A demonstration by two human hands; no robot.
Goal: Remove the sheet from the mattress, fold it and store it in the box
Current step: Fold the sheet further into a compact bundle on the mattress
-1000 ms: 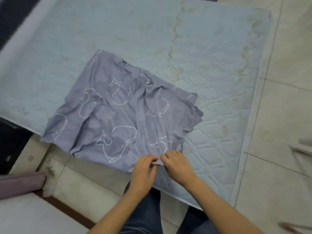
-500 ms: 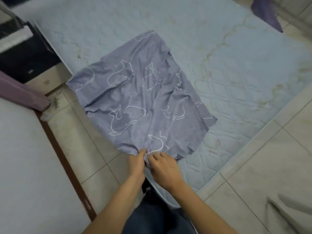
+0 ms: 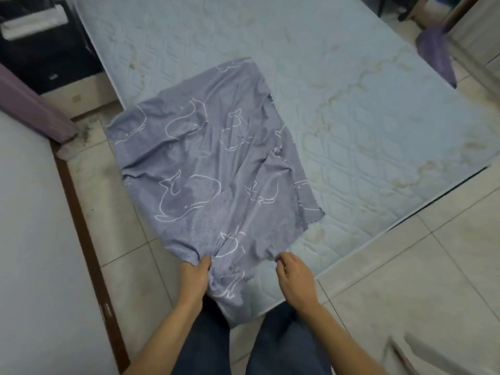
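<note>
Grey-blue fabric sheet printed with white whale outlines [image 3: 211,169]: lies rumpled, roughly rectangular, on the near-left corner of the pale blue quilted mattress [image 3: 351,125]. The sheet's left part overhangs the mattress edge above the beige tiled floor [image 3: 405,280]. Its wavy right edge rests on the mattress. The near edge is held up between both hands, and the slack middle sags over the mattress's near corner toward the dark blue jeans [image 3: 286,347].

Left hand [image 3: 193,274]: thumb and fingers clamped on a bunched fold at the sheet's near-left.

Right hand [image 3: 295,277]: fingers curled, tips pinching the near-right edge. Contact is small, but the fabric runs straight into the pinch.

The hands are apart, with the sagging fabric between them.

Mattress is stained and sits on the floor.

Purple cloth [image 3: 435,52] at far right, beside the mattress edge. Purple roll [image 3: 32,104] at left, next to a white panel with a brown edge [image 3: 27,239].
</note>
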